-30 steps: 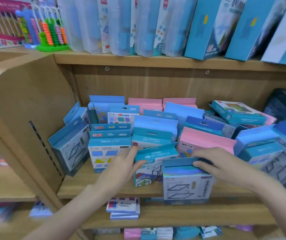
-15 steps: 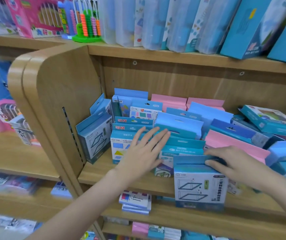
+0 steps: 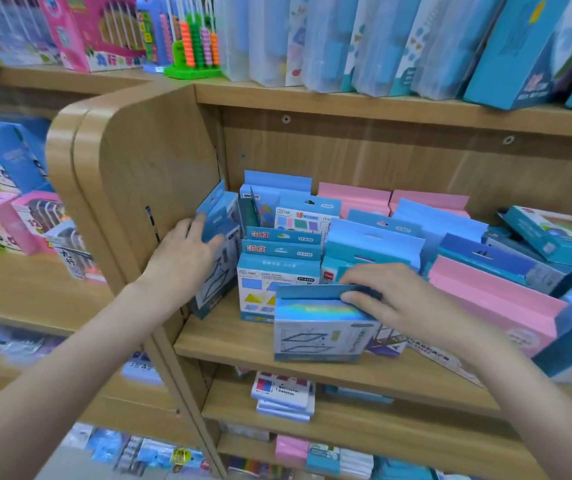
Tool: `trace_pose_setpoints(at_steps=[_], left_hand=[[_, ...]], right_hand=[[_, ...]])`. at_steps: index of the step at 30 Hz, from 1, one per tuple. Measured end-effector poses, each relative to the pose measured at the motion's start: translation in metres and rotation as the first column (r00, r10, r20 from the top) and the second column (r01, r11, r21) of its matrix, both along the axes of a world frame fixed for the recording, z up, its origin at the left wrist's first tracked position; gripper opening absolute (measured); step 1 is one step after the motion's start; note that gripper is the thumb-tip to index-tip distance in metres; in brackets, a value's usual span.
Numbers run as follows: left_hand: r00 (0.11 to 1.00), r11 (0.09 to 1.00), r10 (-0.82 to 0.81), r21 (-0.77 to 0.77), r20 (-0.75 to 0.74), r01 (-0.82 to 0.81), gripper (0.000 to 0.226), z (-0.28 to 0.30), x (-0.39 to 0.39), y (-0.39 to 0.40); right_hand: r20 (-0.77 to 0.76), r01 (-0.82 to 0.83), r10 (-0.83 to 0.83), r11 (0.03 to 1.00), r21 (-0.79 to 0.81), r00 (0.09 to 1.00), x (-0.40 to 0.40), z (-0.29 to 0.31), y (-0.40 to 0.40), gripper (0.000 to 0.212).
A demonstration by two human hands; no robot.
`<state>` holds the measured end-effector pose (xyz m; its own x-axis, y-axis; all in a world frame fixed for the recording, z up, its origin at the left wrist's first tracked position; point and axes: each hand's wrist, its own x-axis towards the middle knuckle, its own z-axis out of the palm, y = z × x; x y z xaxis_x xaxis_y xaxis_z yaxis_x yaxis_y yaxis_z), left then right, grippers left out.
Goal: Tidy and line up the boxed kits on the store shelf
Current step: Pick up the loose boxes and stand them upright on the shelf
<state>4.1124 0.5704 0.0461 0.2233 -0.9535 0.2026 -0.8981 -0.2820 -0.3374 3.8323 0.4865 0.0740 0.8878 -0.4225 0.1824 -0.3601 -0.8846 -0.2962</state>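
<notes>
Left hand [image 3: 187,252]: fingers curled around the leaning blue box [image 3: 217,258] at the shelf's [image 3: 229,337] left end. Right hand [image 3: 393,299]: fingers pinch the front box's [image 3: 319,332] top flap. Half a second earlier, the left hand lay spread on the middle boxes.
</notes>
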Motion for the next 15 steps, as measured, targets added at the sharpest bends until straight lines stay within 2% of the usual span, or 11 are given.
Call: trace_pose_setpoints(at_steps=[2,6,8,12,15], left_hand=[[0.994,0.998,0.063,0.027,-0.089,-0.061,0.065,0.000,0.001,-0.001],[0.963,1.000,-0.020,-0.016,-0.268,0.016,0.071,0.008,0.006,0.001],[0.958,1.000,-0.029,-0.002,-0.284,0.030,0.073,0.015,0.007,0.002],[0.986,0.996,-0.012,0.089,-0.168,0.028,0.071,0.025,0.004,0.000],[0.969,0.990,-0.058,0.112,-0.239,0.086,0.059,0.031,0.008,0.006]], right_hand=[[0.049,-0.055,0.055,0.998,-0.009,0.997,0.024,-0.001,0.002,0.027],[0.072,-0.130,0.131,0.991,-0.022,0.989,0.062,-0.008,0.008,0.020],[0.078,-0.122,0.126,0.991,-0.062,0.989,0.075,-0.010,0.011,0.020],[0.161,-0.095,0.124,0.980,-0.176,0.979,0.094,-0.020,0.011,0.018],[0.206,-0.098,0.145,0.970,-0.224,0.968,0.104,-0.028,0.007,0.012]])
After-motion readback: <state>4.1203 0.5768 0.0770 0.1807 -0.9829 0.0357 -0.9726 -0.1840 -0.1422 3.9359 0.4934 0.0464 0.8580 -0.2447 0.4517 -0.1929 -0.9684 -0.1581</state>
